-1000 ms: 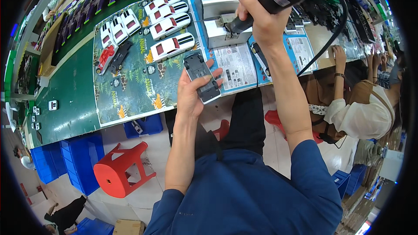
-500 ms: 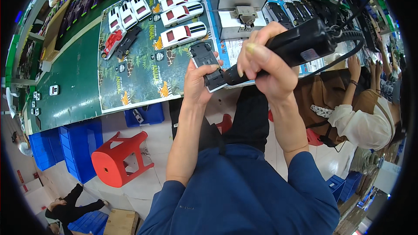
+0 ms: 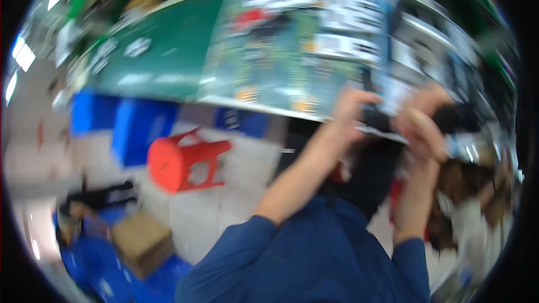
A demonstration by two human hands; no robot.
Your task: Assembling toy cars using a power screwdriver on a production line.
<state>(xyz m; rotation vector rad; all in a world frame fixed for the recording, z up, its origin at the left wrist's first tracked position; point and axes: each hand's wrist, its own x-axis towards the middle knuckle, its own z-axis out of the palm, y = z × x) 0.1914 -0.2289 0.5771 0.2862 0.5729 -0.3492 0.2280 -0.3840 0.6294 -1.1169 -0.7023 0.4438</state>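
The view is smeared by motion. My left hand [image 3: 349, 113] grips a toy car [image 3: 375, 119] by its side, the black underside facing up and a pale edge showing below. Close beside it, my right hand [image 3: 424, 120] is wrapped round a black electric screwdriver [image 3: 459, 118]. Whether the screwdriver's tip touches the car cannot be made out. Beyond my hands, several white toy cars [image 3: 347, 47] lie in rows on a patterned mat [image 3: 269, 76]. A red car body [image 3: 251, 18] rests there next to a black car base [image 3: 275, 24].
A metal fixture [image 3: 421, 53] stands on the table beyond my right hand. Small white parts [image 3: 137, 47] lie on the green tabletop [image 3: 174, 50] at left. Below are blue crates [image 3: 143, 132], a red stool [image 3: 179, 164] and a cardboard box [image 3: 143, 241]. Another person [image 3: 471, 221] sits at right.
My view has swung left, so the table, cars and both hands appear farther right and blurred. Both hands keep hold of the toy car and the screwdriver.
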